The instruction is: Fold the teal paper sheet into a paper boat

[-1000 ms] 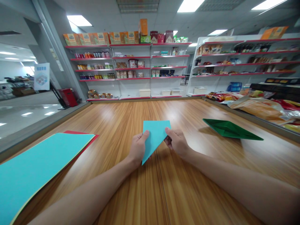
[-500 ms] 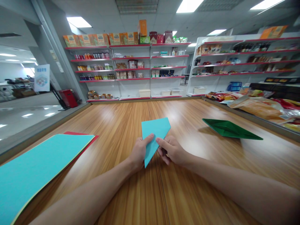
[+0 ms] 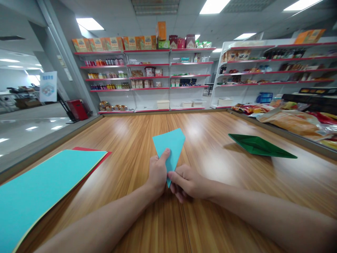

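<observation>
A folded sheet of light blue paper, kite-shaped with its narrow point toward me, is held up over the middle of the wooden table. My left hand grips it from the left, thumb lying on its face and the other fingers behind. Near the lower point, my right hand pinches the right edge between thumb and curled fingers. On the table to the right rests a folded dark green paper shape, long and pointed at both ends, touched by neither hand.
A stack of coloured paper, light blue on top with yellow and red edges below, lies at the left of the wooden table. Packaged snacks lie beyond the right edge. Stocked shelves stand behind the table.
The blue paper has turned slightly, its top shifting left and its lower point right. My right hand has slid down along its edge toward that point. My left hand keeps its grip.
</observation>
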`<state>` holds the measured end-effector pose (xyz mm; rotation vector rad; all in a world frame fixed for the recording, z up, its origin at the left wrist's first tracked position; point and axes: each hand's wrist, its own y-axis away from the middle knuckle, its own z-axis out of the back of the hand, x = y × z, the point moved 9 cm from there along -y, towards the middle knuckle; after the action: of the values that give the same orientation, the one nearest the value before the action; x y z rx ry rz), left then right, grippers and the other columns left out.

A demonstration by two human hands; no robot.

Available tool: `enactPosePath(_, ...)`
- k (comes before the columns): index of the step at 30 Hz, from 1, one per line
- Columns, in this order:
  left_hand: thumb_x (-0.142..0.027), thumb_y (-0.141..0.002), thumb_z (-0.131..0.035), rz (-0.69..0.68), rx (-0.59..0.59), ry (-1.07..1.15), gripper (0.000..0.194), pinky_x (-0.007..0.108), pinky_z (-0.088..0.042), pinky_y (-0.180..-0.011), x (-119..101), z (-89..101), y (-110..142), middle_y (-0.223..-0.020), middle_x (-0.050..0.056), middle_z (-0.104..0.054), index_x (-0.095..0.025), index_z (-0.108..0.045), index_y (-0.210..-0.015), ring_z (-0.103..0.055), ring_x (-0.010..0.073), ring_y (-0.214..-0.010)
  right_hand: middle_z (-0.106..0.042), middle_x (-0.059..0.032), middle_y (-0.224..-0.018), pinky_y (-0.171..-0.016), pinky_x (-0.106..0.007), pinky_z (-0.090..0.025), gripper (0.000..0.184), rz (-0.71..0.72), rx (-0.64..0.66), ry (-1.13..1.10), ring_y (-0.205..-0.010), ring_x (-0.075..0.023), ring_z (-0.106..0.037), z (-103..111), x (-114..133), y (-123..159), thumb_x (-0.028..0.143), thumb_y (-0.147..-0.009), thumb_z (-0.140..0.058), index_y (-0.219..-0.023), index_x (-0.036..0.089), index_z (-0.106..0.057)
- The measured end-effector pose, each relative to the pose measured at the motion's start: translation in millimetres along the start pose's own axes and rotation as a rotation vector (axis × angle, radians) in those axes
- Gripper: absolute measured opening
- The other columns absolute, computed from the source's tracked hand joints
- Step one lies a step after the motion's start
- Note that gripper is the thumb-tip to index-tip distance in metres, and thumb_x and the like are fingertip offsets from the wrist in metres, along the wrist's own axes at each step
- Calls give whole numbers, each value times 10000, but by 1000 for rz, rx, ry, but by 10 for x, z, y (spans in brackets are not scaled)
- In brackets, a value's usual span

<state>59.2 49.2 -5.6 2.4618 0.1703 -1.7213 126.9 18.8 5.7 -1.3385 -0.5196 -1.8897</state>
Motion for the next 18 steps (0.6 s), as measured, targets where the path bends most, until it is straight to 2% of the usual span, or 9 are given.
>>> enactPosePath(2, -505, -654, -696, -15, -39, 14, 468, 200, -220, -355, -25, 18, 18, -447, -84, -324, -204, -353, -552, -298, 57, -371, -533, 1, -395, -343, -166, -338, 566, 6, 40, 27, -318, -83, -445, -52, 9, 6, 546, -929, -311, -595, 148, -536)
enactPosePath(4, -491, -646, -707, -29, -73, 28, 461, 199, -222, -356, -38, 37, 30, -451, -85, -326, -203, -358, -559, -296, 58, -377, -524, 3, -386, -369, -164, -364, 547, 26, 19, 70, -322, -80, -453, -45, 29, 10, 527, -926, -344, -577, 147, -525)
enactPosePath(6, -484, -649, -706, -31, -96, 34, 452, 201, -225, -356, -30, 54, 32, -452, -82, -330, -203, -363, -560, -299, 61, -381, -531, 0, -394, -350, -162, -351, 540, 7, 27, 54, -313, -80, -449, -51, 9, 9, 524, -924, -349, -582, 146, -526)
enactPosePath(9, -478, -653, -704, -34, -121, 32, 451, 206, -225, -355, -16, 79, 19, -451, -79, -327, -205, -359, -551, -296, 64, -380, -542, 0, -408, -314, -159, -311, 546, -37, 116, -42, -302, -79, -424, -122, -33, 10, 536, -925, -325, -616, 142, -544)
enactPosePath(12, -463, -653, -709, -48, -152, 24, 452, 207, -221, -354, -32, 109, 14, -452, -82, -313, -205, -355, -542, -277, 59, -379, -529, 12, -394, -333, -151, -323, 525, -4, 189, -62, -308, -69, -410, -189, 12, 15, 512, -928, -342, -616, 142, -545)
enactPosePath(18, -461, -672, -698, -83, -202, 8, 459, 209, -217, -356, -116, 142, 38, -448, -85, -310, -207, -341, -535, -277, 60, -376, -498, 24, -367, -367, -156, -353, 500, 25, 109, -46, -318, -70, -431, -150, 39, -5, 479, -923, -386, -578, 145, -527)
